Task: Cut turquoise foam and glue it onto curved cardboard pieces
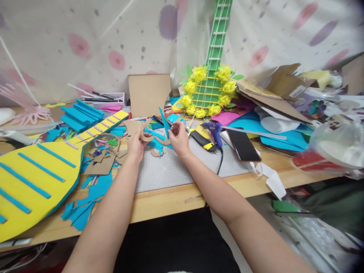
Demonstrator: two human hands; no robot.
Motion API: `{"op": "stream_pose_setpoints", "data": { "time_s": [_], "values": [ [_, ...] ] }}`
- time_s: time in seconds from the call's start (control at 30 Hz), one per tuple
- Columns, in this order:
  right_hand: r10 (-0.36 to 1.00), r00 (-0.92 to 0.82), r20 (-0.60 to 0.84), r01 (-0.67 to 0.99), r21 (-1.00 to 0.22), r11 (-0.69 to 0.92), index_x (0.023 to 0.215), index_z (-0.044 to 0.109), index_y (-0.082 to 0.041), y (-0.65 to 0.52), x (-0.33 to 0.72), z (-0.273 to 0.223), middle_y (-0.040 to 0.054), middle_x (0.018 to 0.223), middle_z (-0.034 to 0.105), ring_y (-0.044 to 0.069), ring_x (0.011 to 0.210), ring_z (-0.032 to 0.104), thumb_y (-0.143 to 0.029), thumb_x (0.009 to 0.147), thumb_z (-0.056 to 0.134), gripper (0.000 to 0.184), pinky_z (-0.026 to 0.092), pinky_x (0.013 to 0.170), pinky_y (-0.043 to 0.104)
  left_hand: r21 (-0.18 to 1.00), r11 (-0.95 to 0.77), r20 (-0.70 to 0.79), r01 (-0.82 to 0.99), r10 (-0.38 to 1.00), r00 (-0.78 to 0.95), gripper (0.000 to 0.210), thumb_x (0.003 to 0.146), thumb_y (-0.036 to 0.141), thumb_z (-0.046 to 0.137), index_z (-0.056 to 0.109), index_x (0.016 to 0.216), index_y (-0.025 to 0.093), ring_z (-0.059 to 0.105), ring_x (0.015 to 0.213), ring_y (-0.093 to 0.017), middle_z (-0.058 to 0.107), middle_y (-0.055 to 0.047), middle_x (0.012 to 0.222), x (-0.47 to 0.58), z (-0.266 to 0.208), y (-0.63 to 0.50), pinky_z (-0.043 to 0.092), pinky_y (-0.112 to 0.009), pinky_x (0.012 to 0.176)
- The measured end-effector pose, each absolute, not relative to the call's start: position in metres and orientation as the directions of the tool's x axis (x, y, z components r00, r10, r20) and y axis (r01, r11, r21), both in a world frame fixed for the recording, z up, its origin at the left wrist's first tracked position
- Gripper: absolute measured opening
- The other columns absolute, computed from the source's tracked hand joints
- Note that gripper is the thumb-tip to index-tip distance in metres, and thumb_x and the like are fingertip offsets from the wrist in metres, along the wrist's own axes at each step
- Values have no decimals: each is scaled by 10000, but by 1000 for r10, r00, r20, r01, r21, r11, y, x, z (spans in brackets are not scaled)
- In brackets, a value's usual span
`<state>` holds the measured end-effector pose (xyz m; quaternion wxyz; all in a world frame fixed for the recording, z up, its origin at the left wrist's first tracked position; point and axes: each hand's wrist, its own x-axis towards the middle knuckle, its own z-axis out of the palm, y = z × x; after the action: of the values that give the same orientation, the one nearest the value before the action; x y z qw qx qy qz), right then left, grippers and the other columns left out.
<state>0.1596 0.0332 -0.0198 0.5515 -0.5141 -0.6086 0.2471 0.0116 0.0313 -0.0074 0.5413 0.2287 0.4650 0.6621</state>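
My left hand (136, 145) is closed on a small curved piece of brown cardboard (146, 138) above the grey cutting mat (167, 178). In my right hand (179, 139), closed near the thumb and fingertips, is a narrow blue paper strip (164, 120) that points up and to the left. Between the hands, more blue strips and a curved cardboard edge overlap; which of these is held I cannot tell. Just below them a curved cardboard scrap (155, 153) lies on the mat. Right of my right hand are a black-and-yellow cutter (202, 140) and a blue glue gun (215, 132).
A yellow paper instrument (36, 182) covers the left side. Blue and cardboard scraps (99, 165) lie beside it. Behind stands a green instrument neck (217, 45) ringed by yellow flowers (224, 72). A phone (243, 145) and a red-and-white bucket (318, 159) are at right.
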Motion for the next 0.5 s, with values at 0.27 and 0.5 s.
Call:
{"op": "stream_pose_setpoints", "data": {
  "time_s": [0.27, 0.5],
  "values": [
    [903, -91, 420, 452, -790, 413, 988, 474, -213, 22, 147, -24, 8, 823, 587, 151, 743, 568, -223, 763, 528, 232, 444, 695, 301, 881, 58, -96, -470, 994, -58, 326, 539, 328, 808, 607, 723, 148, 584, 562, -106, 638, -1, 652, 31, -15, 20, 480, -217, 555],
    [952, -6, 305, 215, -930, 299, 872, 477, -198, 35, 152, -31, -13, 752, 563, 128, 696, 554, -233, 733, 571, 172, 455, 698, 286, 899, 4, -47, -437, 995, -87, 289, 514, 250, 811, 547, 573, 148, 518, 491, -70, 567, 41, 552, 27, -20, 24, 470, -208, 540]
  ]
}}
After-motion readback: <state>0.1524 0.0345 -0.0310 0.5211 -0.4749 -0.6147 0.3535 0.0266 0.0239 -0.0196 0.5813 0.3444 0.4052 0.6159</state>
